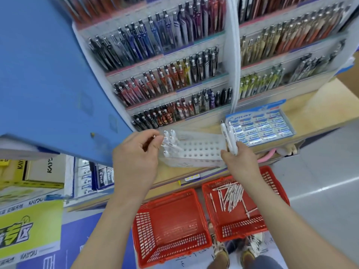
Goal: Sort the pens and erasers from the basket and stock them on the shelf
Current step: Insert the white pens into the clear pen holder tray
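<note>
Left fingers (158, 140) pinch a pen (172, 146) at the rack (202, 150) edge (right fingers (226, 152) grip pens (230, 139)).

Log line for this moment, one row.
left hand: placing white pen in holder tray | right hand: holding white pens | right basket: pens remain

- Left hand (136, 152): arm extended forward, back of hand up, thumb and forefinger pinched together at the tips.
- Right hand (240, 162): arm extended forward, fingers curled in a closed grip, knuckles toward camera.
- Both forearms bare.
</note>
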